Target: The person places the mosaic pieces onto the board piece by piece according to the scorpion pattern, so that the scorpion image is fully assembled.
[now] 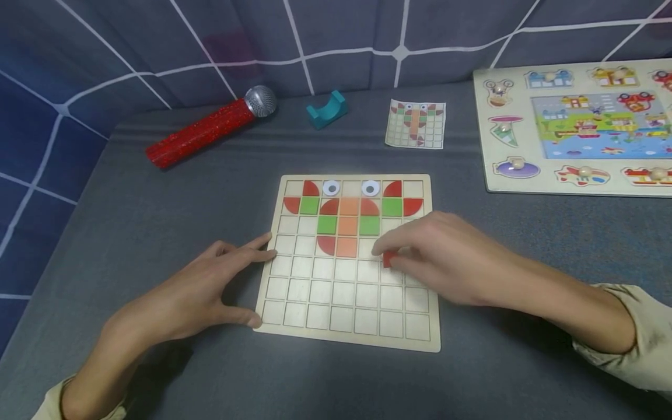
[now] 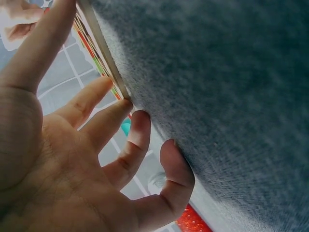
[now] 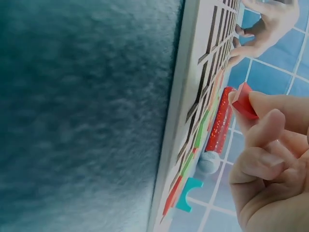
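Observation:
A square wooden grid board lies on the grey table, its upper rows filled with red, green and orange tiles and two googly eyes. My right hand is over the board's right half. Between thumb and finger it pinches a small red tile, partly covered by the fingers in the head view. My left hand rests at the board's left edge, fingers spread. Its thumb touches the lower left corner, and two fingertips meet the edge higher up. In the left wrist view the other fingers bend slightly.
Behind the board lies a small printed pattern card. A teal curved block and a glittery red microphone are at the back left. A wooden peg puzzle occupies the back right. Blue checked cloth hangs behind the table.

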Demonstrator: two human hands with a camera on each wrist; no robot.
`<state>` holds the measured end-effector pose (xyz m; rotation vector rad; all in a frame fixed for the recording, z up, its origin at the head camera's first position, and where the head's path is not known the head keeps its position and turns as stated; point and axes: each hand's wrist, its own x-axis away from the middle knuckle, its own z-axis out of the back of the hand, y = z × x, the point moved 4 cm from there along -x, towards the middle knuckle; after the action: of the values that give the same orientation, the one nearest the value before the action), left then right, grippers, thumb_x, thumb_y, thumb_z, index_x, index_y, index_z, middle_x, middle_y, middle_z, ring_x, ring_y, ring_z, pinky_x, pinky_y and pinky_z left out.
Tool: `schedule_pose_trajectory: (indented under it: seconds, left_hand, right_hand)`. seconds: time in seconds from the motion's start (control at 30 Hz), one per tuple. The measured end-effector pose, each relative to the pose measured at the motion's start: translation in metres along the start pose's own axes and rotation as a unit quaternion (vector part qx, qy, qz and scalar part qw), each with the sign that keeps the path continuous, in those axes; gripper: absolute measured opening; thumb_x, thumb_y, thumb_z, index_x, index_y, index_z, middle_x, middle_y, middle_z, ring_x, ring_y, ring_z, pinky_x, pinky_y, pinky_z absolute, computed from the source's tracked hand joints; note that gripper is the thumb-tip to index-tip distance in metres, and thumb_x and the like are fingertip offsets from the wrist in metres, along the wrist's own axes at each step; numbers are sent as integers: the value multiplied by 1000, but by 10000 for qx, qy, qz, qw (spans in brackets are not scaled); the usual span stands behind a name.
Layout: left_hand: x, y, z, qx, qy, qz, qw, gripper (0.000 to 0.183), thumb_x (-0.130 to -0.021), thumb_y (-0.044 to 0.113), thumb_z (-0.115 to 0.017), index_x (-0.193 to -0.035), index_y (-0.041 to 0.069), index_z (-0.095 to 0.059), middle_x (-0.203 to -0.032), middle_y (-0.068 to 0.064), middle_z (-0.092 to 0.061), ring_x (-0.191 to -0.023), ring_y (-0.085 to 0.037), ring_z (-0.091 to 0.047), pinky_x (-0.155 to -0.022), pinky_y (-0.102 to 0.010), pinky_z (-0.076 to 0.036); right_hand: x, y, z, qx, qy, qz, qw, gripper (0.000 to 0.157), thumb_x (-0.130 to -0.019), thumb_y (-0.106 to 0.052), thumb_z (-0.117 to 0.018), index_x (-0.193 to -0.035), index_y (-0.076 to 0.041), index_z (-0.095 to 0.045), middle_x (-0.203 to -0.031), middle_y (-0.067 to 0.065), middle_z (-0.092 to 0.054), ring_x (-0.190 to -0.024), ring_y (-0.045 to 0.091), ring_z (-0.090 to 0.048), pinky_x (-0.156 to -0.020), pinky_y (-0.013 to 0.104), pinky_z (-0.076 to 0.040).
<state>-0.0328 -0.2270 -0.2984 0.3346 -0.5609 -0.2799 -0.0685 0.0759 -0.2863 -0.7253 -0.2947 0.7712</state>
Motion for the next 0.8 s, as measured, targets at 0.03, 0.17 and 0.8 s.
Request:
schedule_pose_trajectory:
  seconds: [0.03, 0.17, 0.8]
  left_hand:
    - [0, 0, 0, -6, -4, 9, 10000, 98, -61, 50, -90, -147, 30, -47, -160, 6, -28, -119, -26, -41, -85, -48, -46]
    - [0, 0, 0, -1, -14, 24, 10000, 99, -61, 50, -90, -147, 30, -47, -160, 6, -28, -120, -26, -40, -85, -47, -46]
    - [2, 0, 0, 35, 8, -86, 10000, 96, -62, 51, -89, -146, 28, -48, -161, 6, -26, -119, -24, -40, -88, -49, -44]
  right_hand:
    - [-3, -1, 0, -12, 20, 29, 10000, 21, -85, -4, -75, -102, -18, -77, -92, -14, -70, -75, 4, -58, -67, 31, -49]
    - [-12, -4, 2, -27, 67, -19, 10000, 19, -85, -2, -74, -95, -18, -77, -87, -13, -70, -69, 5, -58, -65, 33, -48]
    - [-37, 4, -9, 38, 184, -408, 9990, 20, -84, 2, -68, -92, -14, -77, -83, -8, -69, -76, 15, -56, -70, 35, -45]
